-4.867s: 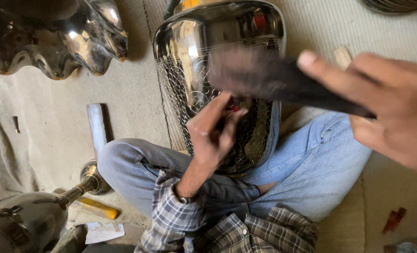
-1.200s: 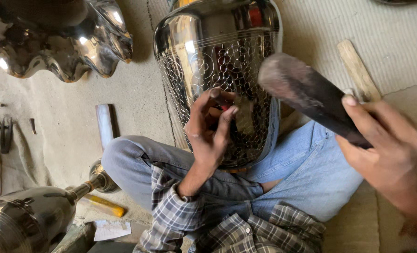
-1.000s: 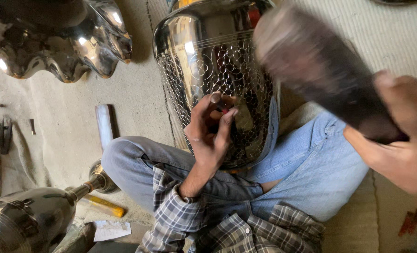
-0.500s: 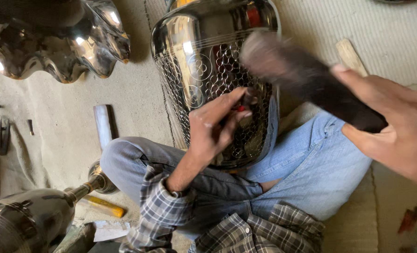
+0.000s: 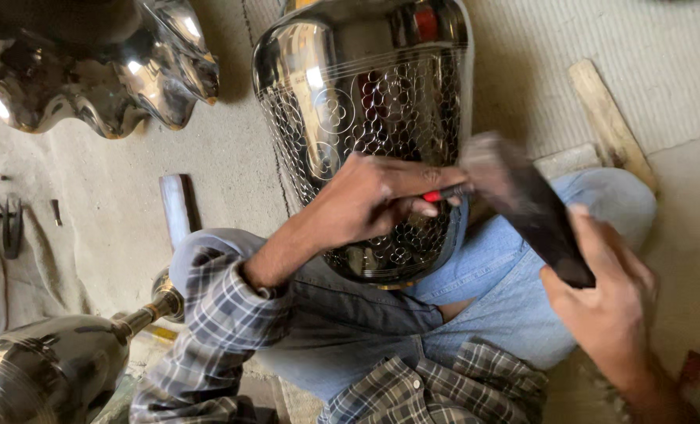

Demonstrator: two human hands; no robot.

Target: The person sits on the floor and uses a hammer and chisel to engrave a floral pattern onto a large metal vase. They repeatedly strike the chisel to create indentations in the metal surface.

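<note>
A large shiny metal vessel (image 5: pixel 358 102) with an embossed pattern of circles lies across my lap, held between my legs in blue jeans. My left hand (image 5: pixel 373 200) presses against its patterned side and grips a small punch with a red band (image 5: pixel 443 193), its tip on the metal. My right hand (image 5: pixel 605 294) grips a dark wooden mallet (image 5: pixel 523 200); the blurred mallet head is right at the end of the punch.
A wavy-edged polished metal piece (image 5: pixel 106 71) lies at the upper left. Another shiny vessel with a brass neck (image 5: pixel 59 365) is at the lower left. Small tools (image 5: pixel 4 220) and a flat bar (image 5: pixel 175 208) lie on the floor; a wooden stick (image 5: pixel 609 122) lies on the right.
The mallet has swung down from a raised position to the end of the punch. My left hand has shifted slightly right along the vessel's patterned side.
</note>
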